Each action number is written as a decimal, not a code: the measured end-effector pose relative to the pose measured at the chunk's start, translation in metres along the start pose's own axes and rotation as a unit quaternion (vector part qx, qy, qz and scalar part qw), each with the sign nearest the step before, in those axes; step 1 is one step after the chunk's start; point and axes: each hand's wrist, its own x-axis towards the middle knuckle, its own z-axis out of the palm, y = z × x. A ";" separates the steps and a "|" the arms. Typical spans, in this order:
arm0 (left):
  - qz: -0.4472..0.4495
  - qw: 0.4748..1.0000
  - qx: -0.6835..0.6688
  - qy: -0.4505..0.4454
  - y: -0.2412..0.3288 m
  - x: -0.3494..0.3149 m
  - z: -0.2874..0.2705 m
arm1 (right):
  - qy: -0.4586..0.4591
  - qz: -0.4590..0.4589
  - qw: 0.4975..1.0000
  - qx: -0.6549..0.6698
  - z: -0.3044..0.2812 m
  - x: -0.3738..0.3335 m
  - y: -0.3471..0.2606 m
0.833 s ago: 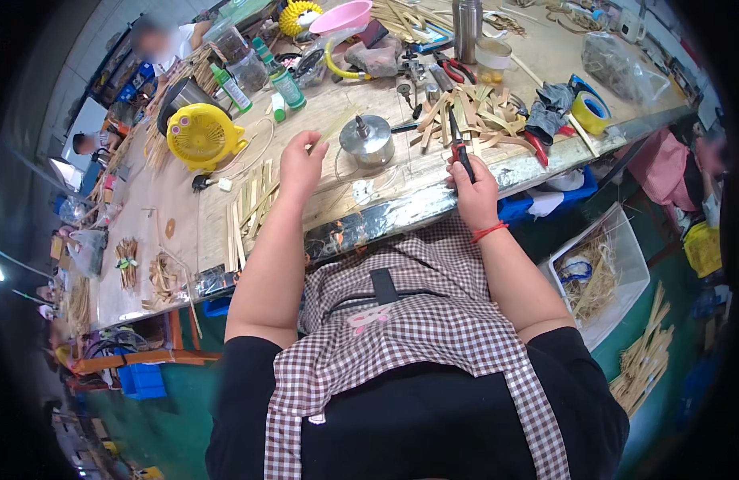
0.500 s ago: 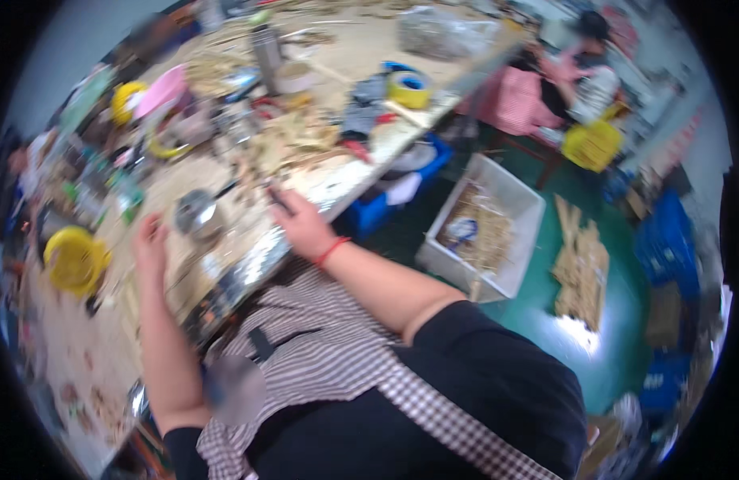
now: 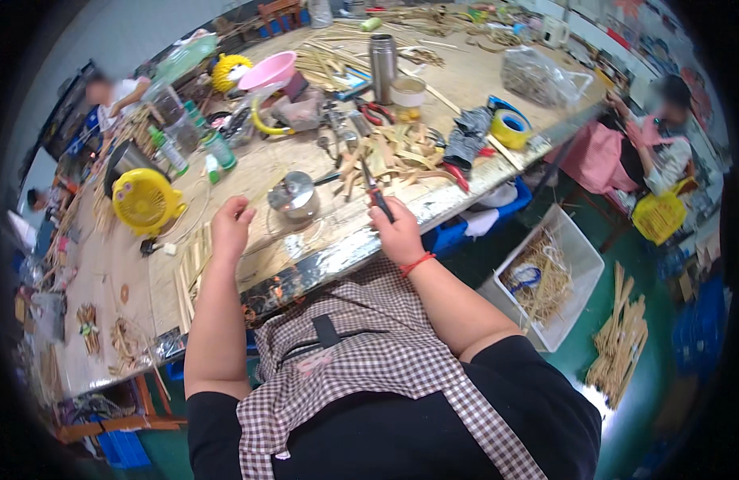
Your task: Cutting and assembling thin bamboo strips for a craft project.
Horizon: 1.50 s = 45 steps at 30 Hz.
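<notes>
My right hand (image 3: 398, 234) is closed around a slim pointed tool (image 3: 375, 197) with black and red handles; its metal tip points away from me, and I cannot tell whether it is scissors or pliers. Just beyond that tip lies a heap of pale bamboo scraps (image 3: 397, 156). My left hand (image 3: 231, 230) hovers over the table edge with its fingers curled together; whatever they may hold cannot be made out. Between my hands, slightly farther off, stands a shiny round metal container (image 3: 294, 197). Thin bamboo strips (image 3: 195, 268) lie beside my left forearm.
Red-handled pliers (image 3: 375, 112), a steel flask (image 3: 382, 68), a grey glove (image 3: 468, 136) and yellow tape (image 3: 509, 128) crowd the far side. A yellow fan (image 3: 148, 200) stands left. A white bin (image 3: 549, 320) sits on the floor at right. Other people sit at both sides.
The view has swung and steadied, so table and hands sit farther right in the picture. My right hand's tool now shows clearly. Both hands stay near the table's front edge.
</notes>
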 end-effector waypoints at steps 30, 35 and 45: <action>-0.008 1.000 0.001 0.009 0.022 0.018 0.015 | -0.011 0.043 0.998 0.039 0.004 0.003 -0.007; -0.011 1.000 0.002 0.004 0.019 0.004 -0.002 | -0.004 0.038 0.998 0.042 0.004 0.003 -0.009; -0.009 1.000 -0.024 0.009 0.021 0.011 0.006 | -0.001 0.030 0.999 0.040 0.004 0.004 -0.005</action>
